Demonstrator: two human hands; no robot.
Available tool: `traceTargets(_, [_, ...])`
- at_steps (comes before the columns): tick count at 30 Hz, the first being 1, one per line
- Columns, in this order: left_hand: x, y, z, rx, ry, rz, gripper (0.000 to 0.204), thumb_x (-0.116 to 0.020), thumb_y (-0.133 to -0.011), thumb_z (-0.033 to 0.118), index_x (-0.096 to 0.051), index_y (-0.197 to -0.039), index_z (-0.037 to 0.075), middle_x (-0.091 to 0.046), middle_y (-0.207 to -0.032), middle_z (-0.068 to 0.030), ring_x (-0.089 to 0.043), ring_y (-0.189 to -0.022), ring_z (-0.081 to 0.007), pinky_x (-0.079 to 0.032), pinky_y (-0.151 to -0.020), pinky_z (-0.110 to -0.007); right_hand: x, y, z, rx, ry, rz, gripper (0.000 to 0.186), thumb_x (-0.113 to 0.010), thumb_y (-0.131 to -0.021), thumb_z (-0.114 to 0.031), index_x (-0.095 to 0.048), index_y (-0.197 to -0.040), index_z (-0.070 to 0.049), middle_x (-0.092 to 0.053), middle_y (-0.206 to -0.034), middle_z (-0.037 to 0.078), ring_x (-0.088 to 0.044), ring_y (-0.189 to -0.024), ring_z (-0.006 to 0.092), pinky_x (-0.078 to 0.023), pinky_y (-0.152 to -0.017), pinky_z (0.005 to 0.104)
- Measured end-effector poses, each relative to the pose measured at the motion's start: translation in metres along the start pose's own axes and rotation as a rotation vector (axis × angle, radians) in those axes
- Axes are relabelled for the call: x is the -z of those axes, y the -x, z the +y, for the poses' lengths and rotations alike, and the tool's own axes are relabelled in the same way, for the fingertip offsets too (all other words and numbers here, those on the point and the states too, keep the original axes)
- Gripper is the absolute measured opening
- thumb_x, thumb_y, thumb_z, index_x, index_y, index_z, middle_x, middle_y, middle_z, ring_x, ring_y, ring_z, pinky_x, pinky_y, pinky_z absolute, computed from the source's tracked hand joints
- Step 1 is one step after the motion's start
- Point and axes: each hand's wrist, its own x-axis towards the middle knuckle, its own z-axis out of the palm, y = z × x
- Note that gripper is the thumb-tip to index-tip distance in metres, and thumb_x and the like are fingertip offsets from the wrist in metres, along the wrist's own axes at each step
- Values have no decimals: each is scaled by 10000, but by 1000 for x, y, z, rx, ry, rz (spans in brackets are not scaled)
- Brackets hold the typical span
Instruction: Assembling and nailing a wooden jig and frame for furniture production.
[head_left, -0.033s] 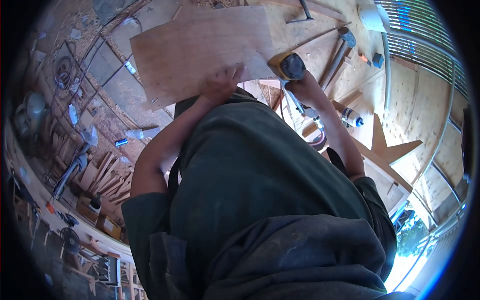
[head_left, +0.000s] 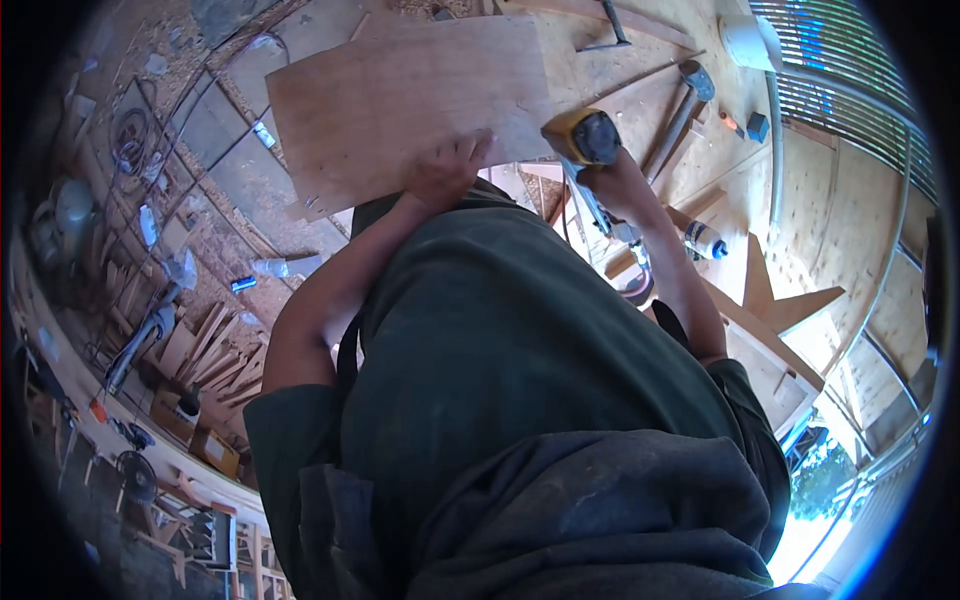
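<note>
A thin plywood panel (head_left: 390, 90) lies slightly askew above my body. On its lower middle rests my left hand (head_left: 447, 170), open, fingertips spread on the wood. My right hand (head_left: 618, 185) is closed around a yellow-and-black tool (head_left: 580, 135) at the panel's right corner; its grip is partly hidden. A silver bar and hose fitting show just below that hand, and a white cylinder with a blue cap (head_left: 700, 236) lies beside my forearm.
Sledgehammer (head_left: 672, 125), dark metal tool (head_left: 612, 30), white bucket (head_left: 742, 42) and small blue block (head_left: 757, 127) are at upper right. A wooden star (head_left: 760, 295) is at right. Hoses (head_left: 130, 140), scraps and offcuts (head_left: 200, 355) litter the left; a fan (head_left: 135, 475) is lower left.
The view has shifted slightly, so the panel and surroundings appear a little lower and to the right. My right hand and the tool appear marginally farther right and down.
</note>
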Motion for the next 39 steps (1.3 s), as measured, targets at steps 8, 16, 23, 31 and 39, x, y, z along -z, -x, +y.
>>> traceTargets(8, [81, -19, -14, 84, 205, 10, 478, -572, -883, 158, -578, -1358, 203, -579, -1010, -44, -630, -791, -233, -544, -642, -362, 13, 65, 21, 313, -280, 389, 193, -660, -788, -4, -639, -980, -3, -592, -733, 10, -548, -614, 91, -415, -535, 259])
traceTargets(16, [206, -67, -68, 167, 556, -136, 612, -524, -730, -93, -631, -1289, 132, -566, -1088, -72, -621, -887, -194, -514, -737, -277, 28, 117, 16, 333, -610, 400, 192, -723, -854, -123, -630, -972, -3, -574, -683, -7, -533, -583, 79, -383, -488, 242])
traceTargets(23, [215, -65, -104, 357, 866, 177, 604, -573, -704, -87, -582, -1303, -1, -532, -1120, -83, -561, -973, -158, -474, -778, -277, 33, 112, -7, 204, -1044, 548, 42, -627, -856, -41, -611, -890, -23, -553, -668, 11, -514, -557, 96, -392, -528, 249])
traceTargets(31, [218, -220, -54, 397, 538, 442, 987, -649, -679, -41, -183, -1547, 28, -463, -1105, -159, -541, -949, -261, -468, -832, -359, 19, 95, 16, 158, -963, 764, 37, -653, -822, -44, -636, -851, -27, -590, -626, 8, -549, -550, 102, -406, -533, 244])
traceTargets(39, [91, -385, -32, 352, 292, 130, 778, -685, -731, 106, -380, -1441, 13, -481, -1205, -273, -537, -1061, -401, -459, -934, -415, -10, 119, 29, 149, -711, 948, 252, -731, -802, -66, -626, -1022, -3, -642, -802, 27, -589, -620, 102, -468, -550, 255])
